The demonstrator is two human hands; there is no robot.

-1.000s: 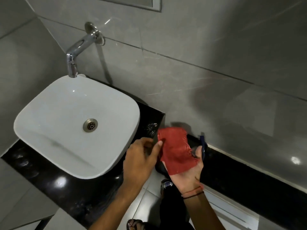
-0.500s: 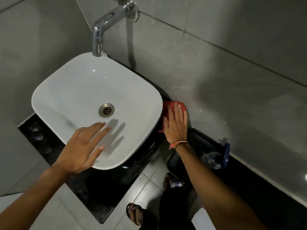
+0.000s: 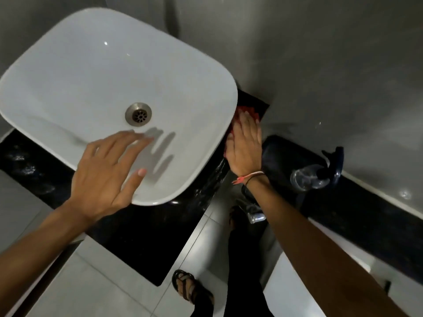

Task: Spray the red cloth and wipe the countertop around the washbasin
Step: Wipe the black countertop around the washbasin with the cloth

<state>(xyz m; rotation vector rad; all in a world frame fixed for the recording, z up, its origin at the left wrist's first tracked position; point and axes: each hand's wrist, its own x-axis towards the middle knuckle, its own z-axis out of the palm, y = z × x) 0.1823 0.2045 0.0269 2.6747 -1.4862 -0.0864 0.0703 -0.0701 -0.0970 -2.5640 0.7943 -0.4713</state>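
Note:
The white washbasin (image 3: 75, 88) sits on a black countertop (image 3: 142, 227). My right hand (image 3: 246, 148) lies flat on the red cloth (image 3: 248, 111), pressing it onto the counter in the narrow strip between the basin's right side and the grey wall. Only the cloth's far edge shows beyond my fingers. My left hand (image 3: 107, 177) hovers with fingers spread over the basin's front rim, holding nothing. A clear spray bottle (image 3: 318, 175) with a dark blue trigger head lies on the black ledge to the right of my right wrist.
A grey tiled wall (image 3: 320, 65) rises behind the basin and ledge. The basin's metal drain (image 3: 138, 114) is in its middle. Below are the pale floor tiles (image 3: 96, 291) and my sandalled foot (image 3: 190, 287). A chrome fitting (image 3: 254, 213) hangs under the counter.
The cloth went from being held up in both hands to being pressed on the counter beside the basin by my right hand. My left hand let go and moved over the basin. The view tilted down.

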